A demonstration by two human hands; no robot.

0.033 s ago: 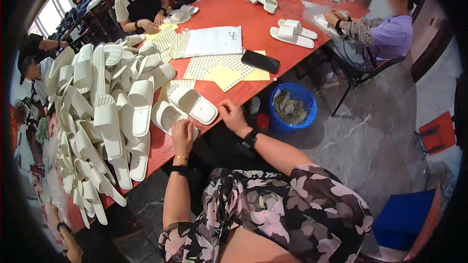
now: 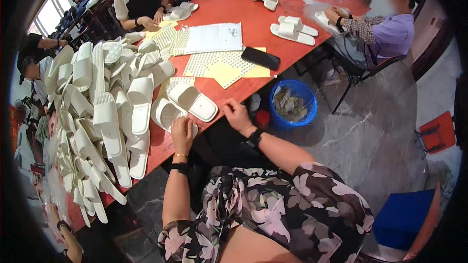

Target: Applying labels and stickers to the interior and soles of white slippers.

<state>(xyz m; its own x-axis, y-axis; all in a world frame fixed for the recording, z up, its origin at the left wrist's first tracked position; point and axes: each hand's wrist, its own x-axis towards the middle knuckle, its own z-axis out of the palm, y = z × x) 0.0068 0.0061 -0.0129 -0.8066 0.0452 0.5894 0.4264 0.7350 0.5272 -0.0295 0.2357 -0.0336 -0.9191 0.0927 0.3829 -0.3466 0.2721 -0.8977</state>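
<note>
A pair of cream slide slippers lies in front of me at the table's near edge. My left hand (image 2: 182, 135) has its fingers closed on the heel end of the nearer slipper (image 2: 165, 114), covering part of its sole. The other slipper (image 2: 204, 109) rests beside it, its heel toward my right hand (image 2: 237, 117). That hand hovers just off the table edge, apart from the slipper, with thumb and fingers pinched together; whatever is between them is too small to make out. Behind the pair lie yellow sheets of small stickers (image 2: 226, 75).
A large heap of slippers (image 2: 105, 112) covers the table's left side. A black phone (image 2: 261, 58) and a white packet (image 2: 213, 38) lie on the red table (image 2: 214, 12). Below its edge stands a blue bin (image 2: 293, 125) with scraps. Two people handle slippers across the table.
My right hand has shifted very slightly to the right, away from the slipper's heel. My left hand stays at the nearer slipper, and the pair has not visibly moved.
</note>
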